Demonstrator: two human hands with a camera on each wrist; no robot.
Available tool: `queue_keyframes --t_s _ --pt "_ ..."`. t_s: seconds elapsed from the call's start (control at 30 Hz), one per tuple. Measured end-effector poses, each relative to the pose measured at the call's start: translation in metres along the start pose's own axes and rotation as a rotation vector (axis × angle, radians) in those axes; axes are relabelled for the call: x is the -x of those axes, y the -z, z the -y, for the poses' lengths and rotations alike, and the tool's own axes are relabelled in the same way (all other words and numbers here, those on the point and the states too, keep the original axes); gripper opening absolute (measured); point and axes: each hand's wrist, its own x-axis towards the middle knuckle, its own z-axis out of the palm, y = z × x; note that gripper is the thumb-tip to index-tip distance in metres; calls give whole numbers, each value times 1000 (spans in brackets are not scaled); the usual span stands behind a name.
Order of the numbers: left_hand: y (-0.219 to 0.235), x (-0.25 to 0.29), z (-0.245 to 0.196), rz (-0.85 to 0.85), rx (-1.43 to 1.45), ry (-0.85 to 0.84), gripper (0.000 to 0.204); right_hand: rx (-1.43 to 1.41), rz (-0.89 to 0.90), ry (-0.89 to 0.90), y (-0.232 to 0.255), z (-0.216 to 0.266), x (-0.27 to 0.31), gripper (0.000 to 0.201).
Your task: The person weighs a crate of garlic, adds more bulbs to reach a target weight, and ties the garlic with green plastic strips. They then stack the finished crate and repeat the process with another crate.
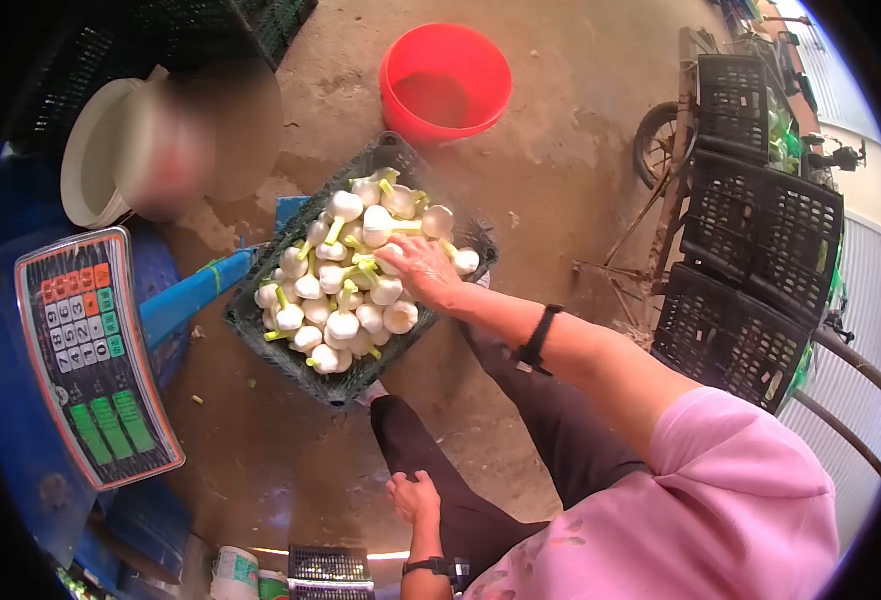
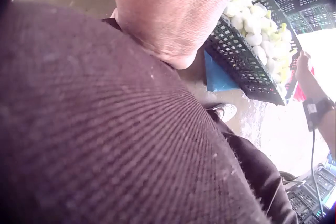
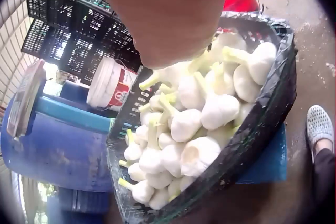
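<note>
A dark plastic crate (image 1: pixel 305 372) heaped with white garlic bulbs (image 1: pixel 342 325) with short green stems stands on a blue scale platform (image 2: pixel 218 74). My right hand (image 1: pixel 422 268) lies over the right side of the heap, its fingers reaching across the bulbs. In the right wrist view the forearm covers those fingertips, above garlic bulbs (image 3: pixel 184 124) close to the camera. Loosely bent, my left hand (image 1: pixel 415 497) rests on the dark trouser leg with nothing in it. The left wrist view shows mostly trouser fabric (image 2: pixel 121 124) and part of that hand.
A red bucket (image 1: pixel 447 125) stands beyond the crate. At the left are a scale keypad panel (image 1: pixel 100 355) on a blue post (image 1: pixel 185 300), a blue barrel (image 3: pixel 58 148) and a white bucket (image 1: pixel 90 150). Black crates (image 1: pixel 760 220) on a wheeled cart line the right.
</note>
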Motion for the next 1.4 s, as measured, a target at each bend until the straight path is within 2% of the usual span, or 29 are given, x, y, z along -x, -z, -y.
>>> queue_keyframes --t_s 0.17,0.3,0.4,0.43,0.53,0.6,0.67,0.77,0.8,0.87,0.9,1.0,1.03,1.13,1.17,1.27,1.33,1.4 --pt "7 2 -4 5 -35 6 39 67 26 22 -18 2 -17 32" --pt "-4 0 1 -31 4 16 36 125 202 20 -15 -8 -21 44" --pt "-5 0 4 -21 -13 12 35 205 174 63 -18 -6 -23 51" --pt "-7 1 5 -23 -8 6 35 93 284 -5 -13 -12 -28 49" --pt "-8 -1 11 -38 10 -5 34 -193 298 -64 19 -6 -35 47" --pt "-8 -1 14 -47 36 -8 34 -262 117 -216 53 10 -34 48" --pt "-7 0 14 -37 36 0 34 -26 12 -242 84 19 -26 52" --pt "0 0 12 -24 38 17 34 113 211 -204 96 23 -19 47" --pt "1 0 10 -20 39 28 34 163 263 -194 85 26 -21 46" --pt "-3 -3 14 -30 44 -12 35 216 317 -111 31 19 -28 51" --pt "-4 -3 17 -35 45 -28 35 265 134 -37 -3 13 -26 56" --pt "-3 -2 13 -22 34 21 34 47 -107 -167 -2 41 -33 61" --pt "-6 -2 14 -28 31 26 34 42 -36 -278 7 45 -31 69" --pt "-24 -4 26 -51 46 -45 35 93 -384 -107 4 34 -35 69" --pt "-24 -1 25 -38 45 -36 35 63 -320 -142 -1 35 -44 67" --pt "-18 -4 13 -24 35 -5 37 265 -231 -75 -62 20 -55 67" --pt "-18 6 11 10 7 -12 37 268 -136 -66 -61 14 -53 65" --pt "-22 3 5 22 32 -9 37 214 -154 -33 -59 13 -55 66"
